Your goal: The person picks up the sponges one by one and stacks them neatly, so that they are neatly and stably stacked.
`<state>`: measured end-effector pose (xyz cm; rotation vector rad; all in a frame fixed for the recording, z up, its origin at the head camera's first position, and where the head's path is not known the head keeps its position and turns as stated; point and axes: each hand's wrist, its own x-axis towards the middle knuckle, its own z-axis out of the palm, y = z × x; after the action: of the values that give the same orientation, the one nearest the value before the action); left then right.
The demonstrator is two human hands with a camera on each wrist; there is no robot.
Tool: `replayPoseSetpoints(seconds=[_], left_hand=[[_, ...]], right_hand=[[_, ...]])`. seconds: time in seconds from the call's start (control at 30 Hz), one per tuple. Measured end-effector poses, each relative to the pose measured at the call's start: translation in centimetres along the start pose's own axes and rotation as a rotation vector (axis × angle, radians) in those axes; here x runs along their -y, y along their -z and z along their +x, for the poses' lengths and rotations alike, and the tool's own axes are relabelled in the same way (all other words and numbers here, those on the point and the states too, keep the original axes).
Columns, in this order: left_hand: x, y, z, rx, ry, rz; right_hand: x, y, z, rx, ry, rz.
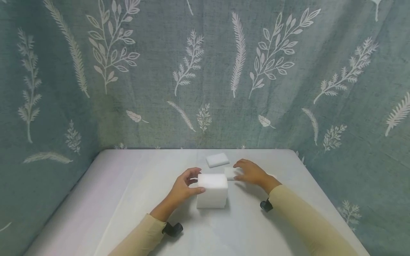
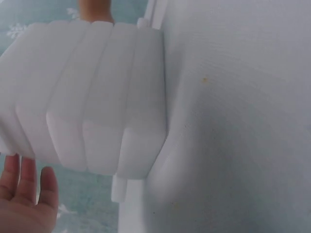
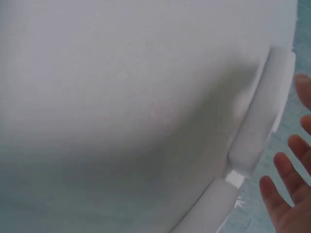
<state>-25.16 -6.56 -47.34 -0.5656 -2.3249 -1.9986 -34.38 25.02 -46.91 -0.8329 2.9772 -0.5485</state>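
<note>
A stack of white sponge-like slabs (image 1: 212, 197) stands upright on the table, and its separate layers show in the left wrist view. My left hand (image 1: 184, 186) bends around its upper left side, thumb at the front and fingers towards the back; the left fingers (image 2: 28, 182) reach the upper layers. Just right of the stack lies a flat white slab (image 1: 229, 173), partly hidden behind it. Over that slab, my right hand (image 1: 251, 173) spreads its thumb and fingers around the right end. In the right wrist view the right fingers (image 3: 286, 179) are extended, holding nothing.
Another white slab (image 1: 217, 160) lies farther back, near the table's rear edge. A white cloth covers the table (image 1: 144, 185). Green leaf-patterned curtains (image 1: 211, 71) hang behind and at both sides. Black wrist cameras (image 1: 173, 230) sit under both sleeves.
</note>
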Motion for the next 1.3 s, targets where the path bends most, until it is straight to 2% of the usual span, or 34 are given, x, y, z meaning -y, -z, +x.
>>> replayPoseSetpoints(seconds=[0.17, 0.4, 0.53, 0.8, 0.9, 1.13, 1.2, 1.3], left_hand=[[0.5, -0.2, 0.1, 0.000, 0.004, -0.015], [0.9, -0.8, -0.3, 0.008, 0.034, -0.006], [1.0, -1.0, -0.5, 0.005, 0.051, 0.002], [0.6, -0.8, -0.2, -0.001, -0.003, -0.013], [0.0, -0.7, -0.2, 0.001, -0.010, -0.014], [-2.9, -0.2, -0.9, 0.045, -0.028, 0.004], [-2.9, -0.2, -1.0, 0.040, -0.031, -0.001], [-1.7, -0.3, -0.6, 0.016, -0.037, -0.019]], right_hand=[[-0.1, -0.6, 0.5, 0.051, -0.003, -0.041], [-0.8, -0.8, 0.4, 0.077, -0.081, -0.074], [-0.8, -0.8, 0.1, 0.095, -0.070, -0.066], [-0.6, -0.5, 0.4, 0.108, -0.104, -0.033], [-0.5, -0.3, 0.5, 0.111, -0.100, -0.040], [0.0, 1.0, 0.5, 0.105, -0.073, -0.056], [0.2, 1.4, 0.5, 0.106, -0.048, -0.065], [0.2, 2.2, 0.1, 0.102, -0.009, -0.078]])
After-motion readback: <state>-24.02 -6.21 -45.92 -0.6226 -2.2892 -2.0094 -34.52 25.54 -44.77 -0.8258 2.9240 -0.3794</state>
